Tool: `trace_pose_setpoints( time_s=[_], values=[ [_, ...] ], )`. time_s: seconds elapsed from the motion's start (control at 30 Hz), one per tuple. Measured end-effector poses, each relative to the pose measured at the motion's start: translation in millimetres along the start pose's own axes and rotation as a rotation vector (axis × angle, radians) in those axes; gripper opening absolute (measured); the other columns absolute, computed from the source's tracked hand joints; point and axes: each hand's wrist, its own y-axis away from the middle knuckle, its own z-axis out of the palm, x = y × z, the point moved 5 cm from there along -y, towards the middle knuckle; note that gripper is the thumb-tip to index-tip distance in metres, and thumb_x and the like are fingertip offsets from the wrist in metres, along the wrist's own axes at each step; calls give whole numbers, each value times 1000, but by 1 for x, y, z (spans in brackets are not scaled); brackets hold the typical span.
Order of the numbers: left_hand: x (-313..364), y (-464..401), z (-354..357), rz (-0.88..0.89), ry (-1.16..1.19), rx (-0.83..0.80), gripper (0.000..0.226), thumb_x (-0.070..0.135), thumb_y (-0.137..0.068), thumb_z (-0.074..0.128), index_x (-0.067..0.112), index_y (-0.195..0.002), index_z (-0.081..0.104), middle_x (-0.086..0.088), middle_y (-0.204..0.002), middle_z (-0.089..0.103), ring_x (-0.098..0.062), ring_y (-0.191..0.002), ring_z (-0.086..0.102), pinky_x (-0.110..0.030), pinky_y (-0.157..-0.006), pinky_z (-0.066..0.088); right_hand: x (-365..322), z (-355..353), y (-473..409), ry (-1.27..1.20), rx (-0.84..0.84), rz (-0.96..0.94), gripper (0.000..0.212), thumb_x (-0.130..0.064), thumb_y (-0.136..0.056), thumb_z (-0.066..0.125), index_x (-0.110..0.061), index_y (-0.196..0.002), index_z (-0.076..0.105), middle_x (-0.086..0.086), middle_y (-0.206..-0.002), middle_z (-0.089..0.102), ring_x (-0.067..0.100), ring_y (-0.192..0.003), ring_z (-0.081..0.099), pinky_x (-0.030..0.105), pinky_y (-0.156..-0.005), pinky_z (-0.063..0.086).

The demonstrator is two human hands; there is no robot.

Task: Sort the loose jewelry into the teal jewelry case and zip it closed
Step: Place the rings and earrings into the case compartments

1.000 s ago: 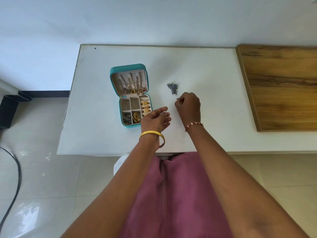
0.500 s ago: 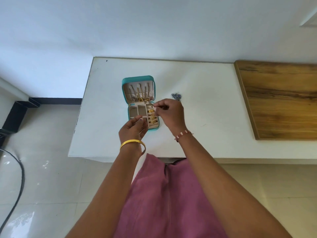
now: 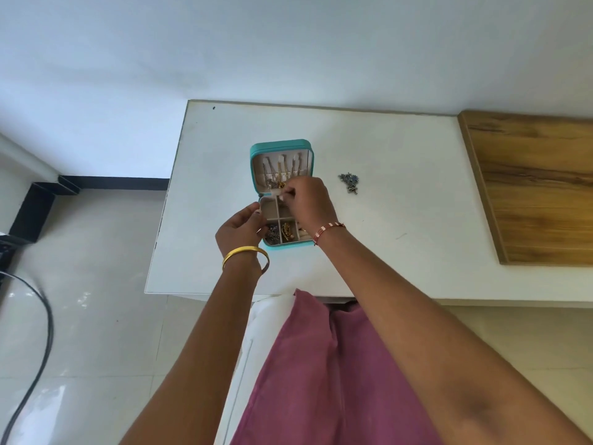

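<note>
White table (image 3: 401,203) carries the open teal case (image 3: 256,162), steadied at its edge by the curled left hand (image 3: 242,231) so the right hand (image 3: 308,200), fingertips pinched on something too small to identify, can reach a compartment, while loose jewelry (image 3: 349,182) waits nearby.

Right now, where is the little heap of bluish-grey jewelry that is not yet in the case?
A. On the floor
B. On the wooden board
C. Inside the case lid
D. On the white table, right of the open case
D: the bluish-grey jewelry lies on the white table, right of the open teal jewelry case.
</note>
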Motion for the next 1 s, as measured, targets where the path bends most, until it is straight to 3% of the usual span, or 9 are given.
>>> trace_pose_setpoints(
  time_s=[0.1,0.17,0.3,0.37,0.5,0.6,0.8,0.9,1.0],
  values=[
    [-6,-1,-1,23,-25,-37,26,-2,-83,59,2,-108,63,-4,-82,65,-20,-78,62,-26,-77,54,1,-17,14,-178,92,56,13,-6,-84,63,1,-91,70,16,-94,71,23,-86,65,24,-76,50],
    [-8,2,1,54,-73,-67,29,-1,-82,60,3,-110,63,-3,-79,65,-17,-72,62,-24,-74,54,-2,-22,27,-294,63,88,17,-8,-82,66,0,-96,70,13,-97,71,15,-83,61,17,-74,48],
    [-8,11,9,104,-143,-97,31,2,-80,64,5,-111,64,-15,-97,68,-26,-85,66,-34,-82,55,-9,-16,42,-311,-62,90,21,-9,-84,64,-3,-104,69,13,-105,70,17,-92,63,22,-84,48],
    [-7,14,13,129,-163,-119,32,1,-78,65,5,-110,64,-15,-96,68,-27,-86,67,-36,-85,54,-10,-17,42,-268,-54,99,20,-8,-85,63,-2,-102,69,14,-104,70,22,-95,64,21,-83,46],
    [-3,13,16,120,-140,-139,34,0,-78,66,3,-112,63,-10,-91,67,-17,-73,65,-28,-79,56,-10,-24,36,-247,-66,90,17,-7,-83,65,-1,-98,70,15,-101,70,22,-92,64,22,-81,48],
    [0,10,16,123,-151,-123,34,0,-79,65,4,-113,63,-7,-93,66,-20,-78,66,-22,-73,56,-10,-25,33,-252,-132,69,19,-6,-81,67,-3,-99,70,14,-99,71,15,-83,61,24,-81,50],
    [-1,7,15,111,-175,-100,27,4,-84,59,6,-110,65,-13,-100,68,-27,-86,67,-34,-81,56,-5,-21,25,-238,-156,78,15,3,-77,67,0,-91,70,16,-88,70,20,-75,64,30,-77,56],
    [1,6,11,111,-168,-67,23,5,-87,54,7,-107,66,-10,-93,68,-20,-77,67,-30,-75,56,0,-19,16,-235,-70,95,11,7,-78,63,2,-85,70,19,-86,70,30,-77,68,31,-72,56],
    [4,5,5,108,-168,-48,21,2,-87,52,7,-101,67,-3,-78,66,-7,-61,64,-20,-65,54,4,-13,9,-161,-20,92,11,5,-79,62,1,-86,71,19,-91,71,31,-85,67,31,-78,55]
  ],
)
